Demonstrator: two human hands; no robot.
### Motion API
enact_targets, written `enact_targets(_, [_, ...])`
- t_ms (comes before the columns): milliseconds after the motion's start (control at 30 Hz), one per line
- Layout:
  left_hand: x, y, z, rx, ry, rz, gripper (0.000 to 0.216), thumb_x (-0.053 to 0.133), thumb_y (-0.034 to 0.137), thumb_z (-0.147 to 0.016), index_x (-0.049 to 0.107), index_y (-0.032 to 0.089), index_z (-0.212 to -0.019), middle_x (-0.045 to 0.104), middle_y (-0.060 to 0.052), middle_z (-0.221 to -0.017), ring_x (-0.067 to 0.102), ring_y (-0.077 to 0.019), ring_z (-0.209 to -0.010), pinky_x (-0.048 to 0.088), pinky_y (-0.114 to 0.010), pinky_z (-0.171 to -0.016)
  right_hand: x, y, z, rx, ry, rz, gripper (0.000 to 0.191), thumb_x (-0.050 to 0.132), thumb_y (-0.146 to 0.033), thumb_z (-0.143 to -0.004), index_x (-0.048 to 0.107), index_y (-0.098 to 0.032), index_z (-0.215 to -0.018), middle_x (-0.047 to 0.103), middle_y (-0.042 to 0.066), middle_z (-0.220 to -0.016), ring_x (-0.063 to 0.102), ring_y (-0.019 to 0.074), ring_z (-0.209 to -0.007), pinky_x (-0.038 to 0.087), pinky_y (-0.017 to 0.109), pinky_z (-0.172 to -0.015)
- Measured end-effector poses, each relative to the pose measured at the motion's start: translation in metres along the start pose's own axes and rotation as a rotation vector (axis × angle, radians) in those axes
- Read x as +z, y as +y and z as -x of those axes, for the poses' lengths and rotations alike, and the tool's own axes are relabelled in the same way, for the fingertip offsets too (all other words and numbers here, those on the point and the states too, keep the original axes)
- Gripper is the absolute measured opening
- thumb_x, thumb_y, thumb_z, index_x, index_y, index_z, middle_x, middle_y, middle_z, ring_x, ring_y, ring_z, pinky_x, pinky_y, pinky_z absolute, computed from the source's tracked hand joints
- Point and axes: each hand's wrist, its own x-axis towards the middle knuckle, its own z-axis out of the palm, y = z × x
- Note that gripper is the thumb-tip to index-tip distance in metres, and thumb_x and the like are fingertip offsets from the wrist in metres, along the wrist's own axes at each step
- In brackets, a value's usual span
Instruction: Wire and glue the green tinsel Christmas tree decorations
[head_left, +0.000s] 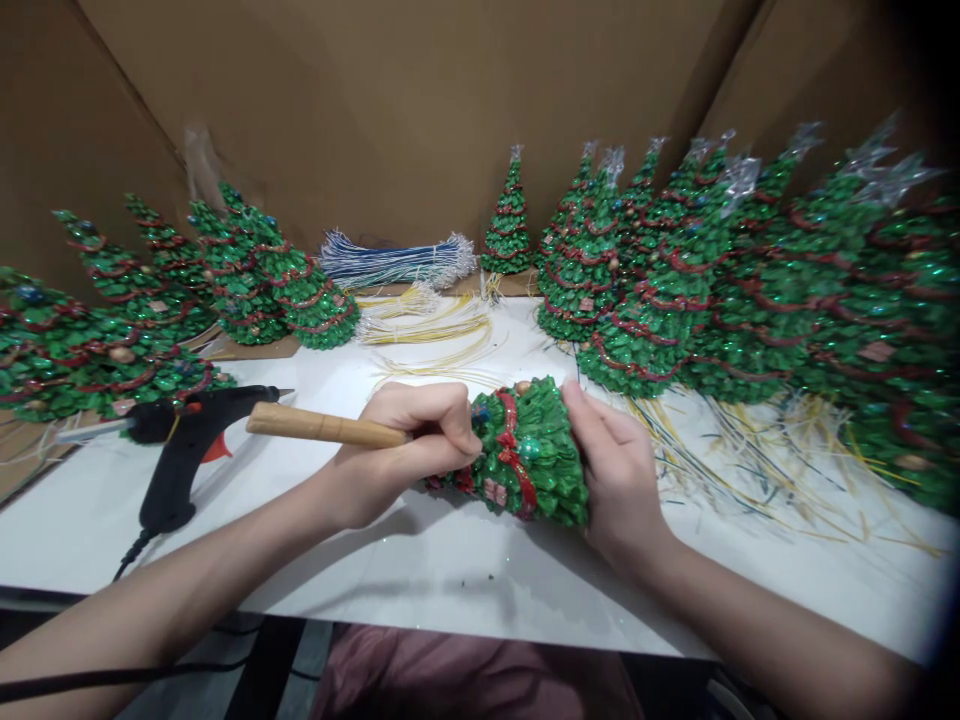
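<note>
A green Christmas tree figurine [536, 450] with red garlands lies on its side above the white table, its base turned to the right. My left hand [409, 440] is closed round a wooden-handled tool [322, 425], whose handle sticks out to the left. That tool's working end is hidden. The thumb and fingers of this hand also press against the narrower part of the tree, and its tip is covered by them. At the base end, my right hand [619, 480] grips the tree, with its fingers partly hidden behind it.
A black glue gun [184, 450] lies at the left, nozzle pointing right. More tree figurines stand left [247, 270] and right [660, 290], many on the right with clear star tops. Bundled blue wires [397, 260], yellow wires [427, 325] and loose wire pieces [780, 470] lie about.
</note>
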Motion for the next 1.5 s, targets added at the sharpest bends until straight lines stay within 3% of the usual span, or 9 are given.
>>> enact_targets(767, [0.009,-0.006,0.006,0.008,0.098,0.115,0.026,0.059,0.013,-0.08,0.045,0.015,-0.058,0.046,0.004,-0.055,0.04,-0.006,-0.048,0.031,-0.02,-0.045,0.001,-0.002,0.001,0.028,0.012,0.005,0.04,0.054,-0.043,-0.085,0.04,-0.019,-0.056,0.033,-0.004,-0.055,0.031,0.0097,-0.051,0.028,0.024,-0.048])
enact_targets(1233, [0.008,-0.01,0.005,0.05,0.127,0.228,0.022,0.059,0.004,-0.075,0.048,0.015,-0.06,0.05,0.004,-0.058,0.042,-0.0061,-0.052,0.032,-0.02,-0.048,-0.001,0.0,-0.001,0.028,0.017,-0.004,0.042,0.054,-0.043,-0.085,0.041,-0.019,-0.054,0.035,-0.004,-0.053,0.034,0.0092,-0.05,0.029,0.024,-0.048])
enact_targets(1500, [0.007,-0.003,0.005,0.079,0.114,0.071,0.025,0.058,0.007,-0.076,0.045,0.015,-0.057,0.045,0.004,-0.055,0.039,-0.0061,-0.049,0.032,-0.021,-0.049,0.0,-0.001,0.0,0.036,0.013,0.007,0.043,0.054,-0.045,-0.084,0.038,-0.019,-0.054,0.034,-0.004,-0.053,0.034,0.0099,-0.051,0.029,0.024,-0.049])
